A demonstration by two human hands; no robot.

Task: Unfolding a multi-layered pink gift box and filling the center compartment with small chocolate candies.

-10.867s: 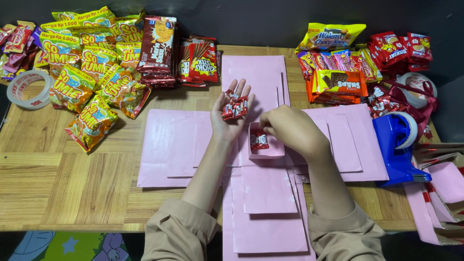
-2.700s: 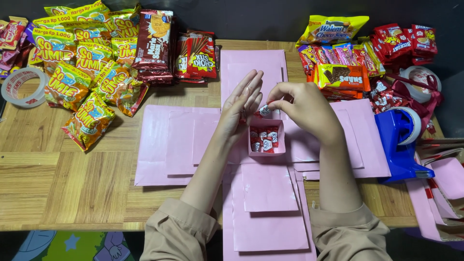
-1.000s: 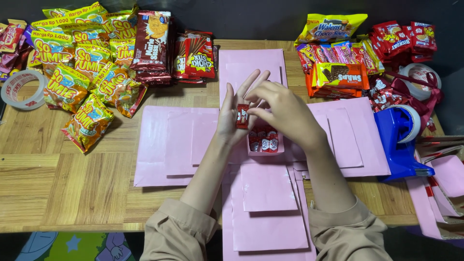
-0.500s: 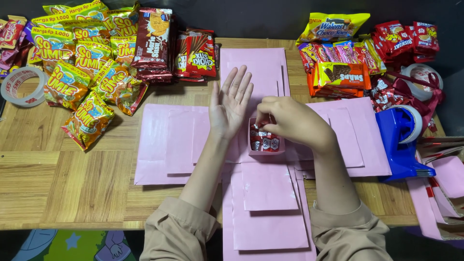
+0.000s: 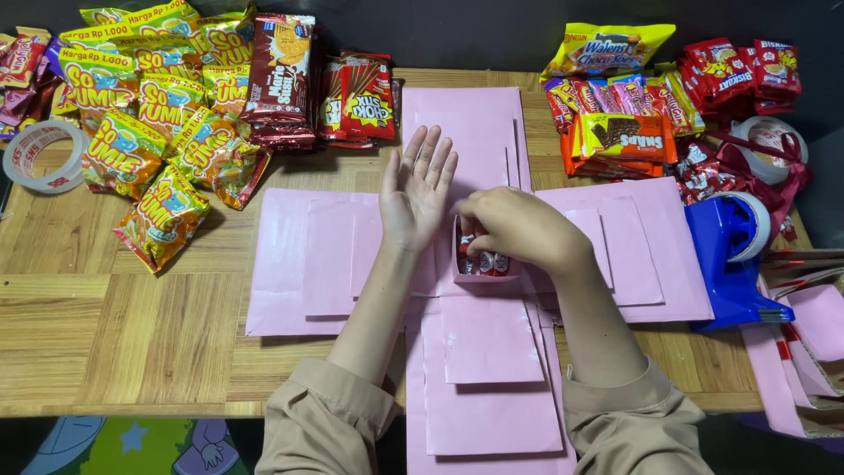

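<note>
A small open pink box [image 5: 482, 269] sits at the centre of a cross of pink paper flaps [image 5: 299, 264] on the wooden table. It holds several small red wrapped sweets [image 5: 489, 261]. My right hand [image 5: 517, 230] is curled over the box's top edge, fingertips down among the sweets. Whether it grips one I cannot tell. My left hand [image 5: 417, 189] is flat and empty, palm up, fingers spread, just left of the box.
Yellow snack bags [image 5: 149, 132] and dark red packets [image 5: 281, 79] are piled at the back left. More snack packets [image 5: 651, 97] lie at the back right. A blue tape dispenser [image 5: 730, 255] stands at the right, a tape roll [image 5: 37, 157] far left.
Earlier my left palm held sweets and my right hand picked them off it. Now the palm is empty and my right hand has dropped onto the box.
</note>
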